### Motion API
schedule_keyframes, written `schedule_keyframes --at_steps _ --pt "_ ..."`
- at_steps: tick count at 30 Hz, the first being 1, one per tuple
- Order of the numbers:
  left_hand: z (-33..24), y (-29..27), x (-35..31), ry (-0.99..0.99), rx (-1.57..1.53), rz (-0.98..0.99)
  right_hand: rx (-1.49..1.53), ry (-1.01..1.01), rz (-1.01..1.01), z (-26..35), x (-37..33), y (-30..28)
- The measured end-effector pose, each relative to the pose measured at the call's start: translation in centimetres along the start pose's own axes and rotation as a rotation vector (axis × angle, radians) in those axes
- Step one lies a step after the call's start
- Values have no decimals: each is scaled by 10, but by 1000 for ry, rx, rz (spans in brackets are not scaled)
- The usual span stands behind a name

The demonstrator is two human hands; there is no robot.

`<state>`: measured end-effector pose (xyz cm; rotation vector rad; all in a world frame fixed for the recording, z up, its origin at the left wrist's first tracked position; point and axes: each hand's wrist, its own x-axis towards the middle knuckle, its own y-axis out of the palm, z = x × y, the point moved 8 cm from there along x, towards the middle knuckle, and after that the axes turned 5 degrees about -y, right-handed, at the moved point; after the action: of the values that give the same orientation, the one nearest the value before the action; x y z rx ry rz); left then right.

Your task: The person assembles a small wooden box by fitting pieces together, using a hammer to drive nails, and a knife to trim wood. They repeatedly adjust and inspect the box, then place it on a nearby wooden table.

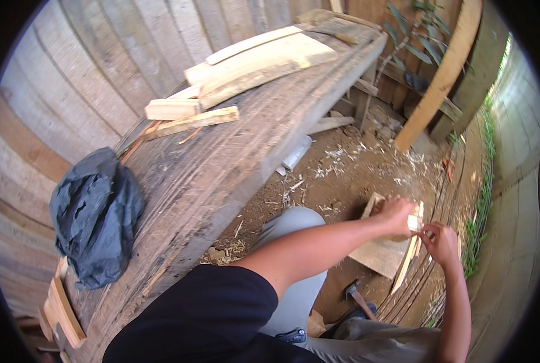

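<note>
At the flat tan wooden board (380, 259), my left hand (396, 216) grips a pale wooden block (414, 222), right hand (441, 243) pinching its edge; likely positioning, next needing steadiness.

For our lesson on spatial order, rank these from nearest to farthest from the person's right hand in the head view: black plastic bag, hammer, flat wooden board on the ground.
1. Flat wooden board: just left of the right hand.
2. Hammer: lower left of the hand.
3. Black plastic bag: far left, on the wooden bench.
</note>
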<state>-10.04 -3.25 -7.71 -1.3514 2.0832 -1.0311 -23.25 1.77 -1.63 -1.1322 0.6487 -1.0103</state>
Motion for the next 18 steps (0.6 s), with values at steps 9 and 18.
schedule_keyframes --at_steps 9,18 --pt "-15 -13 6 -44 -45 38 -176 -49 -117 43 72 -79" --pt "-45 -5 13 51 -141 137 -20 -379 -464 134 366 -117"
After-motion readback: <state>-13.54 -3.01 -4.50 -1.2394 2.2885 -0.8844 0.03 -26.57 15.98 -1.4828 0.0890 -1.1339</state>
